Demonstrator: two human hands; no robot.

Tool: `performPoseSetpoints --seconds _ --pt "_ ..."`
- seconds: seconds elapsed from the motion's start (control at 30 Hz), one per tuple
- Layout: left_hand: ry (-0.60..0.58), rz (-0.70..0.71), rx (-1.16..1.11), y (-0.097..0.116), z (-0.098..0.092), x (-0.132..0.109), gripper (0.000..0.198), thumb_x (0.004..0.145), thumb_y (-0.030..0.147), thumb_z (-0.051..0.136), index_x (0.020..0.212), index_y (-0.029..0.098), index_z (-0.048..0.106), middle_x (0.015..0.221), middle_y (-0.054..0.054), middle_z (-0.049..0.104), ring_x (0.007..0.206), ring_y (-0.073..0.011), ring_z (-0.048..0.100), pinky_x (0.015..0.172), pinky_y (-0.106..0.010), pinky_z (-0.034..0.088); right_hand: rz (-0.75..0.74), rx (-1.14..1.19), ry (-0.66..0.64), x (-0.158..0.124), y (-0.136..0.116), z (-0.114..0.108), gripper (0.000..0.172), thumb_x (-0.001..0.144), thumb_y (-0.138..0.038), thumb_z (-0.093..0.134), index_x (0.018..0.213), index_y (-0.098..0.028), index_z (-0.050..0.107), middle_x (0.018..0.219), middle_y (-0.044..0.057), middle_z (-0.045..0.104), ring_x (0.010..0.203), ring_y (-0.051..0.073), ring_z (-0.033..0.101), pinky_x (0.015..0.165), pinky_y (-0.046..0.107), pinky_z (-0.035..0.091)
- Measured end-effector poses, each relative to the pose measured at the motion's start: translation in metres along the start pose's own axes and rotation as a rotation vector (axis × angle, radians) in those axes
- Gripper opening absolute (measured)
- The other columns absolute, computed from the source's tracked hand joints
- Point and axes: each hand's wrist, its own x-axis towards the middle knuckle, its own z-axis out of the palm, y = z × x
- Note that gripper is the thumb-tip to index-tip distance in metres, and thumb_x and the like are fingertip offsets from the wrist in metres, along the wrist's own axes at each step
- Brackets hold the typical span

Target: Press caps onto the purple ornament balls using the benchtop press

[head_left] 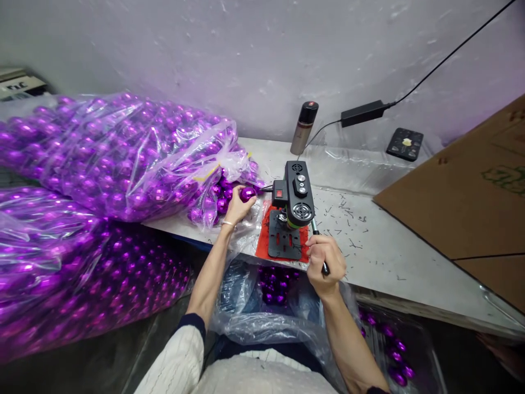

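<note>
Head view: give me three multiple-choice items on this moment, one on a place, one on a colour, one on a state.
1. Where does the small press machine stand?
A. on a red mat on the table
B. inside the cardboard box
C. on the bag of balls

2. What colour is the ball in the left hand?
A. green
B. purple
C. silver

3. What is the right hand doing?
A. lying flat and open
B. closed around the machine's lever handle
C. holding the dark bottle

Answers: 1 A, the red mat shows under its black base on the table. 2 B, it is shiny purple like the bagged ones. 3 B, the fingers wrap the lever handle.
</note>
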Motion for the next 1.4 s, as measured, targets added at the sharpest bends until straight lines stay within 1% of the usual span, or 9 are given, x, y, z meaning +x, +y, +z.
performPoseSetpoints --seconds 0.13,0.27,0.37,0.5,0.63,0.8,1.0,1.23,1.4 --pt "-0.135 -0.196 -0.668 -0.016 0.004 -0.046 0.046 0.081 0.048 0.072 0.117 0.019 0.063 0.107 -0.007 0.071 0.086 -0.0177 0.068 0.072 -0.027 0.055 0.039 0.003 0.039 0.009 -0.004 0.0 0.027 0.092 -0.004 0.049 0.072 -0.022 0.052 0.067 -0.002 0.059 0.067 0.013 0.063 0.061 0.027 0.046" --pt "-0.162 -0.363 -0.857 -0.028 0.028 -0.074 0.043 0.081 0.051 0.074 0.107 0.017 0.067 0.096 -0.007 0.074 0.081 -0.0172 0.07 0.075 -0.029 0.057 0.066 0.003 0.057 0.019 -0.007 0.0 0.027 0.093 -0.005 0.05 0.072 -0.022 0.052 0.066 -0.002 0.06 0.067 0.013 0.062 0.061 0.028 0.044" --pt "-0.121 -0.283 -0.714 -0.035 0.049 -0.085 0.05 0.079 0.046 0.08 0.118 0.018 0.065 0.11 -0.007 0.075 0.097 -0.0202 0.072 0.088 -0.034 0.058 0.068 0.005 0.043 0.022 -0.007 -0.001 0.026 0.093 -0.006 0.05 0.073 -0.022 0.053 0.068 -0.002 0.061 0.066 0.013 0.061 0.061 0.027 0.045" --pt "-0.129 -0.017 -0.288 -0.041 0.064 -0.093 0.059 0.076 0.041 0.085 0.128 0.02 0.065 0.123 -0.01 0.073 0.117 -0.0265 0.067 0.108 -0.043 0.049 0.04 -0.014 0.024 0.02 -0.005 -0.002 0.025 0.093 -0.006 0.05 0.074 -0.021 0.053 0.07 -0.001 0.062 0.066 0.012 0.061 0.06 0.027 0.045" --pt "-0.151 0.212 0.096 -0.039 0.066 -0.095 0.067 0.074 0.043 0.087 0.132 0.02 0.064 0.118 -0.012 0.074 0.116 -0.0329 0.068 0.107 -0.051 0.049 0.016 -0.012 0.01 0.017 -0.003 -0.003 0.023 0.092 -0.006 0.051 0.075 -0.021 0.054 0.07 0.0 0.063 0.067 0.013 0.062 0.059 0.026 0.046" --pt "-0.183 0.428 0.188 -0.038 0.068 -0.091 0.067 0.076 0.044 0.087 0.132 0.019 0.062 0.126 -0.014 0.072 0.121 -0.0329 0.067 0.108 -0.051 0.05 0.013 -0.018 -0.001 0.016 -0.003 -0.004 0.022 0.093 -0.008 0.05 0.075 -0.022 0.055 0.07 0.0 0.065 0.065 0.014 0.062 0.058 0.027 0.046" --pt "-0.224 0.456 0.145 -0.039 0.069 -0.092 0.063 0.078 0.042 0.084 0.132 0.02 0.061 0.128 -0.013 0.069 0.122 -0.0308 0.065 0.106 -0.049 0.052 -0.011 -0.044 -0.012 0.014 -0.002 -0.005 0.021 0.093 -0.01 0.05 0.077 -0.022 0.056 0.07 0.0 0.066 0.065 0.014 0.064 0.057 0.027 0.047" --pt "-0.165 0.372 0.152 -0.041 0.088 -0.098 0.064 0.073 0.044 0.087 0.129 0.023 0.064 0.127 -0.012 0.067 0.124 -0.0324 0.061 0.11 -0.049 0.045 -0.005 -0.079 -0.045 0.009 -0.002 -0.008 0.021 0.095 -0.013 0.048 0.078 -0.023 0.056 0.072 0.001 0.066 0.066 0.014 0.065 0.057 0.027 0.048" --pt "-0.153 0.38 0.099 -0.049 0.091 -0.101 0.066 0.073 0.052 0.086 0.128 0.022 0.064 0.122 -0.013 0.07 0.119 -0.0332 0.063 0.112 -0.053 0.041 0.016 -0.07 -0.031 0.002 0.001 -0.006 0.02 0.095 -0.014 0.049 0.078 -0.022 0.056 0.075 0.001 0.068 0.068 0.014 0.065 0.059 0.027 0.049"
